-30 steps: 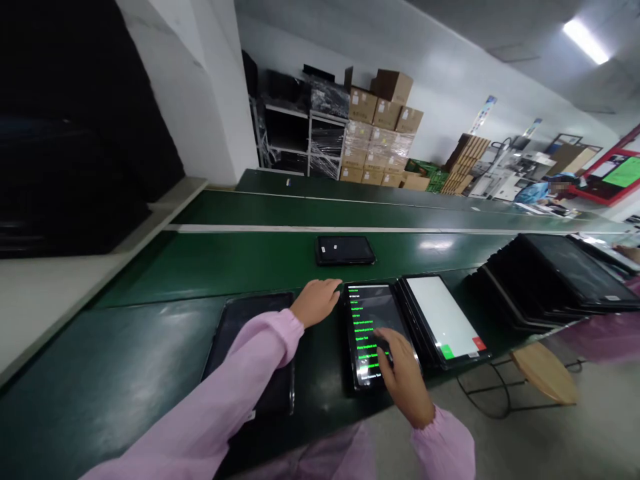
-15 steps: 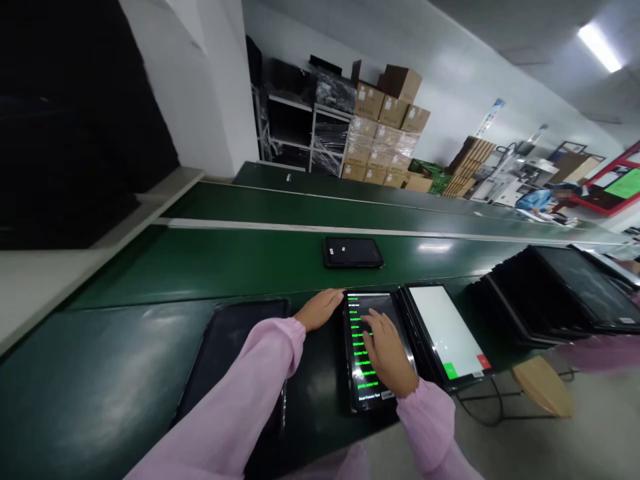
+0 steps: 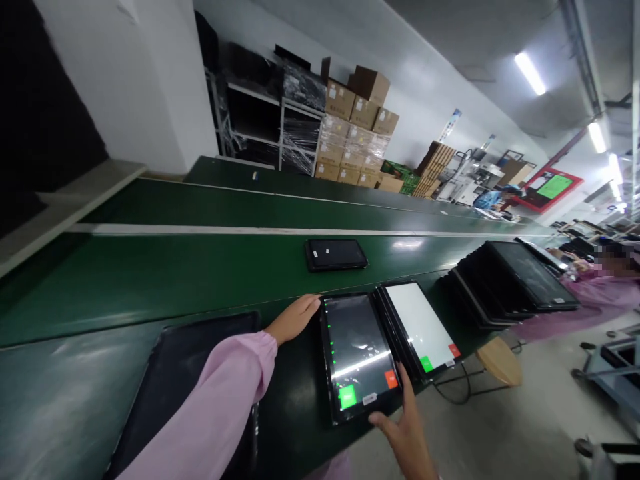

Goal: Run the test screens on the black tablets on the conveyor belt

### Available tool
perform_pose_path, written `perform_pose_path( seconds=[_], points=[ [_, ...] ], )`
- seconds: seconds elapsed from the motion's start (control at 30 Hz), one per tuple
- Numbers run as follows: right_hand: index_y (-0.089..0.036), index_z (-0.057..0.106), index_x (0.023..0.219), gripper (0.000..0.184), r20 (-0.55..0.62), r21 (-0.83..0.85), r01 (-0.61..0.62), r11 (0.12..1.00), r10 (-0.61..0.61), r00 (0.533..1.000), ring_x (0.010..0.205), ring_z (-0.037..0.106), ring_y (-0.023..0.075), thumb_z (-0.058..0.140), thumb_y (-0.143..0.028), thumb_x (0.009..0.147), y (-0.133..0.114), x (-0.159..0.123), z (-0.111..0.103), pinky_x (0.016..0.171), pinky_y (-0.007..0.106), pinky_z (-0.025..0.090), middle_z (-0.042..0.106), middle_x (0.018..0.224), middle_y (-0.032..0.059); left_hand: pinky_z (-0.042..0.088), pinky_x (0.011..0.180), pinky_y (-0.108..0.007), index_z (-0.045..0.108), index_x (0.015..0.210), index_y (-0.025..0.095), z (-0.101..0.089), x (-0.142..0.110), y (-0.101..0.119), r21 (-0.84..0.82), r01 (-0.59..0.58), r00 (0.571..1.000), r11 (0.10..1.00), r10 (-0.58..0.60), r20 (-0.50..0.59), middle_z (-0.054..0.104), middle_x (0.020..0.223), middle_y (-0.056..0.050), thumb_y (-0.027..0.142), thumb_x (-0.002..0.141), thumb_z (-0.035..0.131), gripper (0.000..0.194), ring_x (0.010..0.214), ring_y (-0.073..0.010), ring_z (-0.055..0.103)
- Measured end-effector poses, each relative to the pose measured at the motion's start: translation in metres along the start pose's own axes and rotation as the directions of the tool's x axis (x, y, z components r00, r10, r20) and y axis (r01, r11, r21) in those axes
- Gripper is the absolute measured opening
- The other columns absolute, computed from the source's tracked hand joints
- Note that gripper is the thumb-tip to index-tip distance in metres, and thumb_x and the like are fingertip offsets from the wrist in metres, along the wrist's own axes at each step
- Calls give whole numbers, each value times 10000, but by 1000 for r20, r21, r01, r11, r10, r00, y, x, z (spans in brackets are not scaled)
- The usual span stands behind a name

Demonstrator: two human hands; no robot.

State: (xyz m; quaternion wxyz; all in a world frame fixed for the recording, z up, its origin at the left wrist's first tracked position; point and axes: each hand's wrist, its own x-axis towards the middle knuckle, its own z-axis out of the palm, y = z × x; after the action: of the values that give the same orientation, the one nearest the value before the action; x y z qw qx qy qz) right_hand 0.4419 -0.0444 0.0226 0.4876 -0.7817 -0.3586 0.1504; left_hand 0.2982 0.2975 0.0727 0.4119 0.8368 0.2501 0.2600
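A tablet point(image 3: 357, 353) lies on the green bench, its dark screen showing a green and a red square along the lower edge. At its upper left corner rests my left hand point(image 3: 294, 317), fingers stretched out and together. My right hand point(image 3: 407, 433) is at the lower right corner, thumb and forefinger apart around it; its other fingers are mostly hidden. Just right of this tablet, a second one point(image 3: 419, 323) with a white screen lies on top of something dark. Under my left forearm is a large dark panel point(image 3: 200, 357).
A smaller black tablet point(image 3: 337, 255) lies farther back on the bench point(image 3: 240, 267). Stacked dark tablets point(image 3: 520, 280) stand to the right, near a person in a pink sleeve point(image 3: 595, 293). A wooden stool point(image 3: 500, 362) is below the bench edge. Cartons point(image 3: 350, 133) are piled behind.
The tablet's green text list has given way to a dark screen with green and red squares. My right hand has moved off the screen to the lower right corner. The view has swung right.
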Motion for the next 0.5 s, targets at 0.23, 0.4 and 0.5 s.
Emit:
perform_pose_path(
  seconds=[0.23, 0.4, 0.5],
  points=[
    [-196, 447, 1576, 966, -96, 9, 72, 997, -70, 993, 1492, 433, 334, 816, -119, 686, 10, 8, 4, 1258, 474, 348, 491, 1592, 115, 353, 1255, -478, 714, 1301, 148, -6, 0, -2, -28, 0, 1000, 1000, 1, 26, 671, 1424, -139, 700, 896, 451, 733, 1373, -309, 591],
    [-237, 495, 1556, 1106, -168, -36, 177, 984, -181, 969, 1430, 515, 355, 911, -21, 554, 23, 8, 13, 1209, 453, 433, 564, 1533, 109, 352, 1253, -480, 749, 1273, 193, -16, -3, 10, -122, 21, 999, 992, -16, 36, 692, 1397, -105, 785, 842, 537, 762, 1372, -323, 597],
    [-252, 501, 1553, 1244, -205, -82, 225, 971, -237, 950, 1397, 547, 380, 980, -3, 432, 22, 7, 16, 1173, 454, 479, 585, 1511, 117, 389, 1227, -503, 781, 1213, 210, -23, -7, 20, -173, 94, 995, 980, -96, -1, 725, 1340, -107, 809, 788, 607, 755, 1326, -350, 632]
  ],
)
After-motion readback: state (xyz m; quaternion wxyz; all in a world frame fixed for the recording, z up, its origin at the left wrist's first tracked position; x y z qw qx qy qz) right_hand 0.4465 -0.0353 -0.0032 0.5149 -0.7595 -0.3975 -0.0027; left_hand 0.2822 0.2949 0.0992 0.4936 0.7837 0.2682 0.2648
